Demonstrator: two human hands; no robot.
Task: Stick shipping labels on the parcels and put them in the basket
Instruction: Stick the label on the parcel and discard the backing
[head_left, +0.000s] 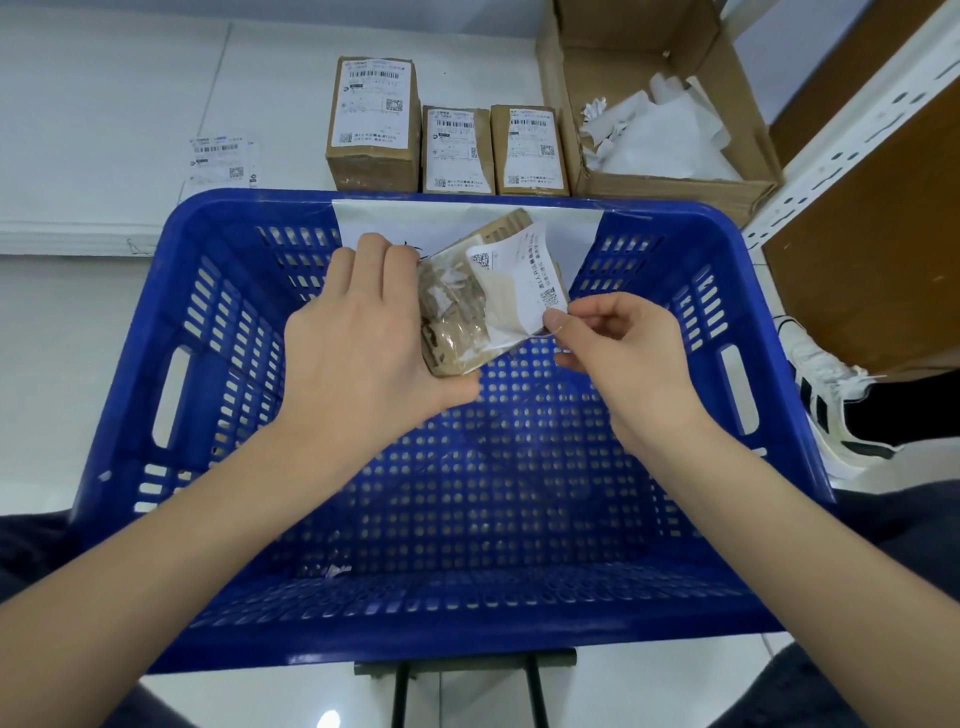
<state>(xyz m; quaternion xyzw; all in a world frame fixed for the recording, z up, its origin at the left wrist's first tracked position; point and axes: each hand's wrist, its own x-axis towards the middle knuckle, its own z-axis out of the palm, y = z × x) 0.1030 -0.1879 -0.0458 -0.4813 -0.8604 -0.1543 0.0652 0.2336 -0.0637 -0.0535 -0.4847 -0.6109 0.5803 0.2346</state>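
Gripping parcel (454, 317) left hand (358, 343), right hand (618, 348) pinching label (524, 280) edge, above basket (737, 244)

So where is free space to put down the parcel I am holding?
The blue basket floor between your forearms is bare except for a small paper scrap. The white surface left of the loose labels is also free. Behind the basket it is crowded: three labelled boxes beside the cardboard box of backing paper.

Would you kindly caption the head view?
Left hand holds a parcel over the blue basket; right hand pinches its label.
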